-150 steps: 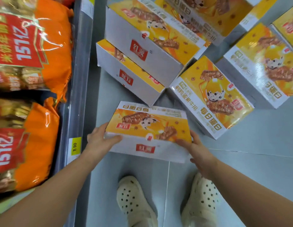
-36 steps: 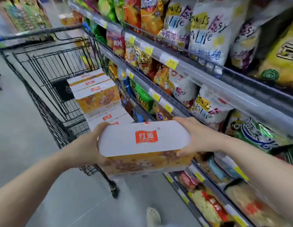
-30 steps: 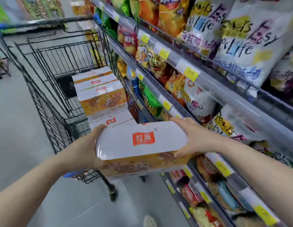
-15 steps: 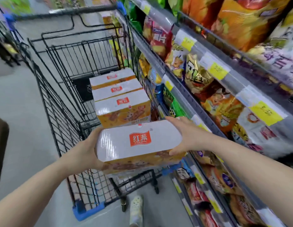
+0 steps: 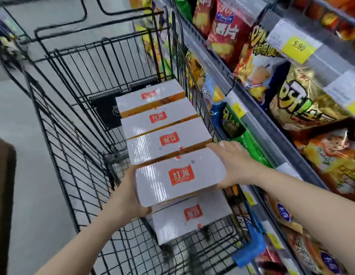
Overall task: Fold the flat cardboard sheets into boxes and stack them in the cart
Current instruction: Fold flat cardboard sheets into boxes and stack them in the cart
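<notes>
Two hands, left hand (image 5: 127,197) and right hand (image 5: 235,162), grip the held box (image 5: 178,176) by its ends. It hangs inside the cart (image 5: 59,147), above one stacked box (image 5: 190,221), beside three others (image 5: 162,124).

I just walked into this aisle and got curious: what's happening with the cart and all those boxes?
A person is loading white boxes with red logos into a black wire cart parked beside the snack shelves. The left hand and right hand grip the ends of one box, holding it over the cart. A row of boxes already sits inside along the shelf side, with another box under the held one.
</notes>
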Available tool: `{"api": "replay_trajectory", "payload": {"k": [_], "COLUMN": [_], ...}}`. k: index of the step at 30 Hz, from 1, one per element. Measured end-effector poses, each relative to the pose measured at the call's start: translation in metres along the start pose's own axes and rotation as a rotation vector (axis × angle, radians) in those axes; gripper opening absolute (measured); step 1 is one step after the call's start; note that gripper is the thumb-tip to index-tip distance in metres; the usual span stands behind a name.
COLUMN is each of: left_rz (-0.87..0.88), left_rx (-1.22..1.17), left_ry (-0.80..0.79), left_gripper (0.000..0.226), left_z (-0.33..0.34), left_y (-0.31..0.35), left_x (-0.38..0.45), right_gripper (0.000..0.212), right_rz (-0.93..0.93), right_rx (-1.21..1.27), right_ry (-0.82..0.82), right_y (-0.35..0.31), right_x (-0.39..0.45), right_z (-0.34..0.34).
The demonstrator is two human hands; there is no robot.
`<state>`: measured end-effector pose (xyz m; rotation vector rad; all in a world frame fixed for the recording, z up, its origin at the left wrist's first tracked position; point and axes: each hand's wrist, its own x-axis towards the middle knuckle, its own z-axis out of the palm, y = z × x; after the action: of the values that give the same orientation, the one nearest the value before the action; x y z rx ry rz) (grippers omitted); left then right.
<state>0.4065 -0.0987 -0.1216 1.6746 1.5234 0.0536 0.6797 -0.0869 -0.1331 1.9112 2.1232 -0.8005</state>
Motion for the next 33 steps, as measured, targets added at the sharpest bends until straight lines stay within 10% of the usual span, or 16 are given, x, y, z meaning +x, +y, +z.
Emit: {"api": "replay_trajectory", "payload": {"k": [16,26,33], "left_rz": [-0.09,-0.196,0.314], "left_rx": [0.023,0.684,0.673], "left_ry": [-0.009,-0.266,0.106], "left_gripper": [0.112,0.103,0.049], "left_z": [0.022,-0.006,-0.004], "left_y": [-0.018,0.01,0.1], "left_x": [0.039,0.038,0.018], "right_gripper": [0.092,0.066,0.043], "right_rz": [0.121,0.087,0.149], "right_rx": [-0.21,0.099,0.542], "right_ry": [-0.014,0.004,0.269], "right_y": [-0.01,-0.008,-0.004], "right_x": [0.026,0.005,-0.069], "right_z": [0.014,0.009,-0.022]}}
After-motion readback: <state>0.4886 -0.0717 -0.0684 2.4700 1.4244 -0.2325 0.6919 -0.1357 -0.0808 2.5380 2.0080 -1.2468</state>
